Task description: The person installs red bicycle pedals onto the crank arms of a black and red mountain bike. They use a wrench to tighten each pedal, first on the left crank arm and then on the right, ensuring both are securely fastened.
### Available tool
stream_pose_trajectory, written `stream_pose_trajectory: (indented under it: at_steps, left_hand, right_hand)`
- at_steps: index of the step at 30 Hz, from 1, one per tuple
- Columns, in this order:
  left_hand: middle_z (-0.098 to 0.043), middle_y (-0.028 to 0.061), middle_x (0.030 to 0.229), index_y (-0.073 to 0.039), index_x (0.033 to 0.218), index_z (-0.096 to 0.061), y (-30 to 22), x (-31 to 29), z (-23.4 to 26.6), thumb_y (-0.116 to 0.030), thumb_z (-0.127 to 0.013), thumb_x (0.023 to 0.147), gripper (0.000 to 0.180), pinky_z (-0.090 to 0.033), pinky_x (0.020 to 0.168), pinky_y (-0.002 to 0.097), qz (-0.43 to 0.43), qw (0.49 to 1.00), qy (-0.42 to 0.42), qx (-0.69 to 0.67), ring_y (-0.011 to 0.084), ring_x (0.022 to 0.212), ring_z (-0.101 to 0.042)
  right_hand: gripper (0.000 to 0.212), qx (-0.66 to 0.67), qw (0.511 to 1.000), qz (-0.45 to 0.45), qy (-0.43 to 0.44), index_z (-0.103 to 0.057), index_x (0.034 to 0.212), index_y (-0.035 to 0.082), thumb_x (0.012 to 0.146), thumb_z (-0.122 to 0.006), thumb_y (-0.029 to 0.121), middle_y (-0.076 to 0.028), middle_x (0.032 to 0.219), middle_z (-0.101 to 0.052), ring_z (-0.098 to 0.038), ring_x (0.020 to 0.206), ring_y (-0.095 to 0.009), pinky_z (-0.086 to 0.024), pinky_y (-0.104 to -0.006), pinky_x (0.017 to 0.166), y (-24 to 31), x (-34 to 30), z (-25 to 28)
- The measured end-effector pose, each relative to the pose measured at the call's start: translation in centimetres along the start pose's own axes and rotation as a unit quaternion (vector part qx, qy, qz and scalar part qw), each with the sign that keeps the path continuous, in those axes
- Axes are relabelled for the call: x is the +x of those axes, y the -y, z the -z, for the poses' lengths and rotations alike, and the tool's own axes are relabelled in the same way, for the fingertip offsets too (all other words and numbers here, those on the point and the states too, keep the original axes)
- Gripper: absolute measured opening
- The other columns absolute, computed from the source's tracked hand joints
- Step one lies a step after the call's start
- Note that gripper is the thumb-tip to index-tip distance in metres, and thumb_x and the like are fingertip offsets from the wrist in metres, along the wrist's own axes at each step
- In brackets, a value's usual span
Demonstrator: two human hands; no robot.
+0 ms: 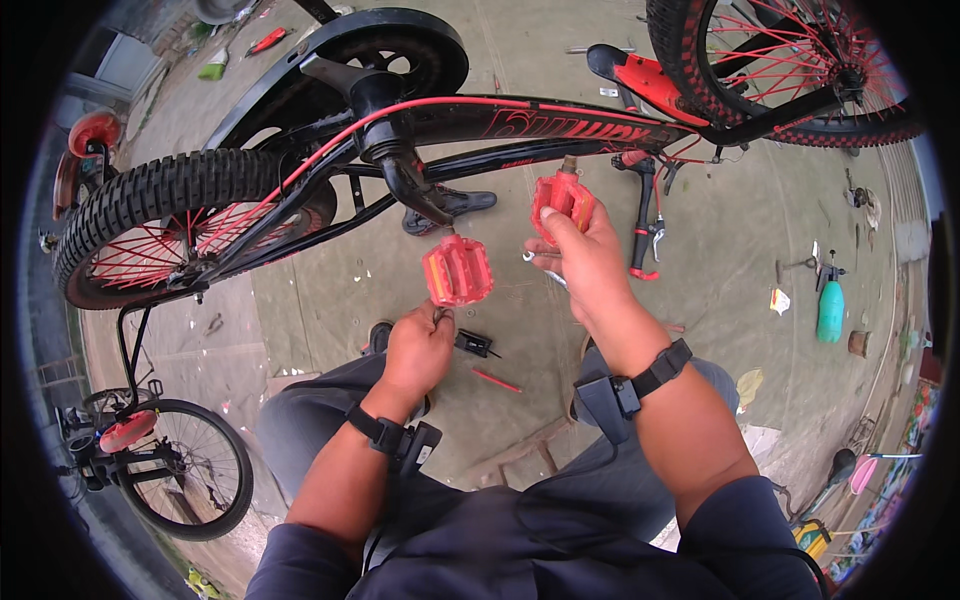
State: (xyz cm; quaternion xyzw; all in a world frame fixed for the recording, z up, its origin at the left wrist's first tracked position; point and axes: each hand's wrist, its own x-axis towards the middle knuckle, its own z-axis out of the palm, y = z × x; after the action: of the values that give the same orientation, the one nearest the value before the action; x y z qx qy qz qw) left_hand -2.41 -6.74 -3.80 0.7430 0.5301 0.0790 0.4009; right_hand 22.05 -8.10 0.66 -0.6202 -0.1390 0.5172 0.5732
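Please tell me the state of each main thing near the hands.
Left pedal: at the end of the crank arm, tightness unclear
Right pedal: detached, axle end exposed
Left hand: at the left pedal's edge, grip unclear
Right hand: closed around the right pedal
Bicycle: upside down
Wrench: partly hidden by the right hand
Red rod: lying on the ground

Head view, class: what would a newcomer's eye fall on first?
Probably the black-and-red bicycle across the top. Near the centre, one red pedal is in the right hand; another red pedal sits at the end of the crank, just beyond the left hand.
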Motion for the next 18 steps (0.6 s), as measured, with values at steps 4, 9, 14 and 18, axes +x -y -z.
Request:
stream_pose_trajectory:
  at_steps: [4, 9, 14, 18]
  left_hand:
    - [-0.058, 0.0037, 0.076, -0.002, 0.114, -0.067, 0.2, -0.2, 1.5, -0.015, -0.054, 0.1, 0.023, -0.046, 0.063, 0.0305, 0.119, 0.973, -0.051, -0.19, 0.0117, 0.067, -0.052]
    - [-0.062, -0.0007, 0.087, 0.0, 0.117, -0.065, -1.9, 0.9, 2.5, -0.017, -0.053, 0.104, 0.024, -0.043, 0.067, 0.0245, 0.136, 0.911, -0.109, -0.373, 0.0068, 0.076, -0.052]
    - [-0.066, 0.0014, 0.095, 0.0, 0.114, -0.064, -2.1, 2.9, 2.4, -0.018, -0.057, 0.103, 0.023, -0.043, 0.069, 0.0208, 0.049, 0.924, -0.215, -0.312, 0.0073, 0.08, -0.056]
    - [-0.066, 0.0022, 0.092, 0.0, 0.111, -0.064, -3.4, 3.5, 3.1, -0.023, -0.056, 0.104, 0.025, -0.044, 0.068, 0.0218, 0.049, 0.924, -0.191, -0.329, 0.0071, 0.075, -0.055]
  right_hand:
    - [0.048, 0.017, 1.0, 0.002, -0.007, -0.045, 0.137, 0.009, 0.096, -0.064, 0.025, -0.008, 0.115, -0.062, -0.068, 0.085, -0.018, -0.055, -0.0307, 0.071, 0.4, -0.2, 0.4]
    - [0.05, 0.002, 1.0, -0.004, 0.008, -0.045, 0.138, 0.008, 0.096, -0.064, 0.024, -0.008, 0.114, -0.062, -0.068, 0.085, -0.018, -0.055, -0.031, 0.071, 0.1, -0.6, 0.1]
    - [0.05, -0.022, 0.999, -0.018, 0.042, -0.045, 0.138, 0.008, 0.095, -0.065, 0.024, -0.008, 0.115, -0.062, -0.068, 0.086, -0.019, -0.055, -0.0324, 0.071, -0.8, -0.7, -0.1]
    - [0.041, -0.044, 0.997, -0.029, 0.049, -0.052, 0.128, 0.005, 0.094, -0.066, 0.023, -0.005, 0.105, -0.065, -0.066, 0.08, -0.015, -0.054, -0.0302, 0.067, -0.7, -1.0, -0.8]
